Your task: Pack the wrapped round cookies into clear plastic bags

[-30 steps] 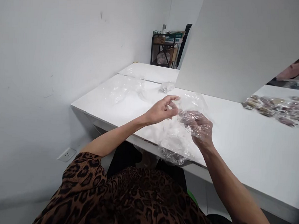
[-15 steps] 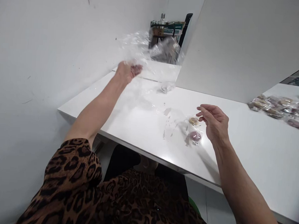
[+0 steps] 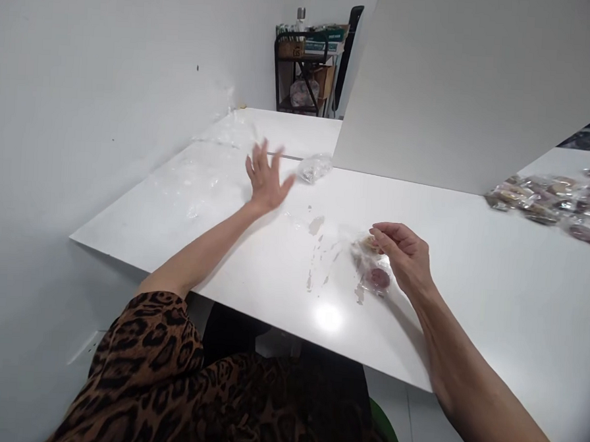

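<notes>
My left hand (image 3: 268,180) is over the far left part of the white table (image 3: 253,265), fingers spread and blurred, holding nothing. Beyond and left of it lies thin clear plastic (image 3: 195,179), hard to make out against the white. A crumpled clear plastic bag (image 3: 315,168) rests just right of its fingers. My right hand (image 3: 406,254) is closed in a pinch at a small clear-wrapped yellowish piece (image 3: 369,245), partly hidden by the fingers. Close below sits a clear-wrapped round purple piece (image 3: 379,278).
Several wrapped yellow and purple pieces (image 3: 548,201) lie heaped at the far right. A tall white panel (image 3: 430,89) stands along the back of the table. A wall (image 3: 83,104) borders the left side. Behind is a dark shelf rack (image 3: 303,60) with boxes.
My left hand has let go of the clear plastic, which now lies at the left, and has spread its fingers. My right hand has come down onto the yellowish piece.
</notes>
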